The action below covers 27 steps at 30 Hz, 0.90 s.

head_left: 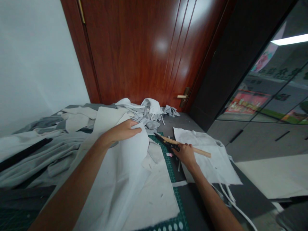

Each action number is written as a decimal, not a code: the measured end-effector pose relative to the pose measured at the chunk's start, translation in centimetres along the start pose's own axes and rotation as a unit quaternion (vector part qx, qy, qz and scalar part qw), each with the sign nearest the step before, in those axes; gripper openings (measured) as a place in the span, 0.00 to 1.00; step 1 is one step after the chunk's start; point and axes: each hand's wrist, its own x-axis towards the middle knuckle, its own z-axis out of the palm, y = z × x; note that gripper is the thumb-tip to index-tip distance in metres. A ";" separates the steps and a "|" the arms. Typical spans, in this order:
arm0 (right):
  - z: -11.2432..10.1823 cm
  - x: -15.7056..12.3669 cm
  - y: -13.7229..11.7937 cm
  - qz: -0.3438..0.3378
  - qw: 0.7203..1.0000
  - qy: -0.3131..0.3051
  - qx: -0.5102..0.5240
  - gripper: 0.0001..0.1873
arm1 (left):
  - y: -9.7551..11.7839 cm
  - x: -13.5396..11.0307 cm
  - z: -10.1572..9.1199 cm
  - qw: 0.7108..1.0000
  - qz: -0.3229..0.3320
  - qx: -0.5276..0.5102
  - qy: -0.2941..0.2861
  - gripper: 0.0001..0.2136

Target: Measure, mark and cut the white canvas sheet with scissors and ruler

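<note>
My left hand (128,130) is closed on the upper edge of a large white cloth (120,163), thumb pressing on top. The cloth hangs from it in soft folds toward me. To the right, my right hand (186,155) is closed around the handles of black scissors (167,141), whose tips point up and left. A wooden stick (202,152) runs alongside the scissors and passes by the fingers; whether it is gripped too I cannot tell. Beneath the cloth lies an off-white fabric piece (156,199) on a green cutting mat (176,195).
Crumpled grey and white scraps (149,110) are heaped against the wooden door (144,48). Layered fabric (64,150) covers the left side. A white cloth bag (214,160) with cord-like straps lies at the right on the dark table (257,195). A glossy cabinet (269,83) stands behind.
</note>
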 end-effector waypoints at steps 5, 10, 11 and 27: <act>-0.3 -0.7 -0.4 0.024 1.000 -0.009 -0.007 0.13 | 0.1 0.1 0.1 1.000 -0.005 0.013 -0.003 0.16; -1.0 -1.6 -1.1 0.023 1.000 -0.001 -0.021 0.12 | -0.1 0.3 0.2 1.000 -0.009 0.013 0.001 0.16; -1.1 -1.9 -1.3 0.018 0.999 -0.006 -0.029 0.13 | -0.2 0.3 0.2 1.000 -0.008 0.014 0.001 0.16; -0.3 -3.7 -6.0 -0.240 0.877 0.029 0.416 0.36 | -0.3 0.6 0.7 0.993 0.095 -0.008 -0.074 0.25</act>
